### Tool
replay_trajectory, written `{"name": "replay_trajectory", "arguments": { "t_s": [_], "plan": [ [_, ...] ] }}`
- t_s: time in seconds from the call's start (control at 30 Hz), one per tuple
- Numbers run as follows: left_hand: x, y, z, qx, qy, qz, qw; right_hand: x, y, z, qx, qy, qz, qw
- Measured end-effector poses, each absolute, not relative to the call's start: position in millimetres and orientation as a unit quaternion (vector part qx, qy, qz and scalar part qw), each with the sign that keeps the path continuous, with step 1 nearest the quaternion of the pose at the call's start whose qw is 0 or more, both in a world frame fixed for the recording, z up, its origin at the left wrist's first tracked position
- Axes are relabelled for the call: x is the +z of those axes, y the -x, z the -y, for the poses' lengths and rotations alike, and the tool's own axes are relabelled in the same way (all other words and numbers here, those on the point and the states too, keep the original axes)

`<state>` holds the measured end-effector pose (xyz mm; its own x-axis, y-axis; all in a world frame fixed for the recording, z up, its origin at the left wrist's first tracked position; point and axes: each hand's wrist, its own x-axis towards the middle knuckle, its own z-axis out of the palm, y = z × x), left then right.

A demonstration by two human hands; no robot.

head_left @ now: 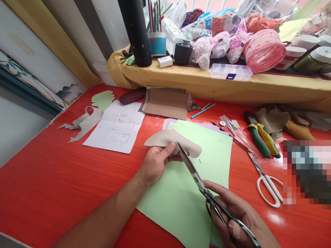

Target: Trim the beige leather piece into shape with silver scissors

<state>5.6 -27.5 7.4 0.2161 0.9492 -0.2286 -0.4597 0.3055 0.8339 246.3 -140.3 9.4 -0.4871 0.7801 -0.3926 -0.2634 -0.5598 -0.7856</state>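
Note:
My left hand (156, 162) pinches a beige textured leather piece (168, 138) and holds it above a light green sheet (191, 182) on the red table (51, 186). My right hand (238, 215) grips black-handled scissors (201, 184), fingers through the loops. The blades point up and left, and their tip meets the leather piece near my left thumb.
White-handled scissors (267, 181), green and yellow pliers (261, 137), a clear ruler (236, 132) and a blue pencil (203, 111) lie to the right. A white pattern sheet (116, 127), leather offcuts (82, 124) and brown card pieces (167, 102) sit behind. A cluttered yellow-draped shelf (196, 81) bounds the back.

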Motion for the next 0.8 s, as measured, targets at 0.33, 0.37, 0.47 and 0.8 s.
{"name": "replay_trajectory", "arguments": {
  "t_s": [0.33, 0.37, 0.47, 0.8],
  "plan": [
    [8, -6, 26, 0.499, -0.309, -0.385, 0.712, 2, -249, 148, 0.799, 0.378, 0.306, 0.354],
    [8, -6, 26, 0.5, -0.308, -0.386, 0.712, 5, -249, 148, 0.798, 0.384, 0.304, 0.351],
    [8, -6, 26, 0.505, -0.301, -0.388, 0.709, 16, -246, 147, 0.782, 0.439, 0.299, 0.327],
    [8, -7, 25, 0.543, -0.258, -0.4, 0.692, 6, -247, 141, 0.793, 0.391, 0.331, 0.331]
  ]
}}
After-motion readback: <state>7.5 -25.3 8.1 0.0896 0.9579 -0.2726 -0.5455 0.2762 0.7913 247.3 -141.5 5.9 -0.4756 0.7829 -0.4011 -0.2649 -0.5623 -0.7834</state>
